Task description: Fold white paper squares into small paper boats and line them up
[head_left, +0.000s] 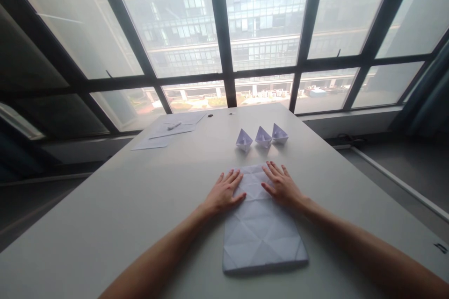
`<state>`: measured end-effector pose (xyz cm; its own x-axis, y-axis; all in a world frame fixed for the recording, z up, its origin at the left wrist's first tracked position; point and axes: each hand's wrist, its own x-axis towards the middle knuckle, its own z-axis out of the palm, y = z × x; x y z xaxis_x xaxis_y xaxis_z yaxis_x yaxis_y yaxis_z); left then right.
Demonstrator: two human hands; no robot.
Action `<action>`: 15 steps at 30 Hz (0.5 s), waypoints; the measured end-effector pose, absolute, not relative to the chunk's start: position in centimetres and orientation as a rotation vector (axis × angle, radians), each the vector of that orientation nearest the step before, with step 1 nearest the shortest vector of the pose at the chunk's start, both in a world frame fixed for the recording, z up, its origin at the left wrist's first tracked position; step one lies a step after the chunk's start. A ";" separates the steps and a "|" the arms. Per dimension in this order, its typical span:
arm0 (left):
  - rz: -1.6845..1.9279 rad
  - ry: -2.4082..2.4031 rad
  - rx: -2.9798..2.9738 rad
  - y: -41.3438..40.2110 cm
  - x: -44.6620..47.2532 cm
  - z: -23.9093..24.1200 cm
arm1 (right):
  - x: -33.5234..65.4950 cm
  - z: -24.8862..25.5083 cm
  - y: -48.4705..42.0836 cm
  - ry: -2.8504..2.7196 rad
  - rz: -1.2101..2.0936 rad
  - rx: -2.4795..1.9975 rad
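A creased white sheet of paper (261,233) lies flat on the white table (122,205) in front of me. My left hand (224,192) rests palm down on the sheet's far left corner, fingers stretched out. My right hand (280,184) lies flat on its far right corner, fingers spread. Neither hand holds anything. Beyond the sheet stand three small folded paper boats (261,137) in a row.
At the table's far left lie loose paper sheets (168,133) with a small white pen-like object (174,125) on them. A large window (224,32) with dark frames runs behind the table. The table's right edge drops to the floor (403,163).
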<state>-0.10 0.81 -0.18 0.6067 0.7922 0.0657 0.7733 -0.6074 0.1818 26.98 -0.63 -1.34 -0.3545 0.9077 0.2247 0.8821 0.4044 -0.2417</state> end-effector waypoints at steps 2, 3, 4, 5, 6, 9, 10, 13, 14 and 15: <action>0.186 1.338 2.699 0.8 -0.1 -0.2 | 26.9 -1.3 -0.8 -2.370 0.095 -1.506; 0.179 1.344 2.700 0.8 -0.1 -0.2 | 26.9 -1.2 -0.9 -2.400 0.108 -1.471; 0.174 1.349 2.701 0.8 -0.1 -0.3 | 26.8 -1.3 -1.0 -2.436 0.131 -1.436; 0.171 1.351 2.702 0.8 -0.1 -0.3 | 26.8 -1.3 -1.0 -2.467 0.159 -1.409; 0.168 1.352 2.703 0.8 -0.1 -0.3 | 26.8 -1.4 -1.1 -2.491 0.185 -1.397; 0.164 1.333 2.715 0.9 -0.2 -0.3 | 26.8 -1.6 -1.0 -2.502 0.232 -1.442; 0.165 1.326 2.719 0.9 -0.2 -0.3 | 26.8 -1.6 -1.0 -2.498 0.240 -1.462; 0.169 1.320 2.724 1.0 -0.3 -0.4 | 26.9 -1.7 -0.9 -2.492 0.257 -1.502; 0.167 1.323 2.724 1.0 -0.3 -0.5 | 27.0 -1.7 -0.8 -2.479 0.251 -1.530; 0.164 1.326 2.724 1.0 -0.3 -0.5 | 27.0 -1.8 -0.8 -2.453 0.237 -1.575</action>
<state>-0.28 1.04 -0.52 0.6132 0.7884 0.0498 0.7768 -0.6133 0.1430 27.02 -0.80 -1.82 -0.4035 0.9101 0.0939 0.8753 0.4139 -0.2503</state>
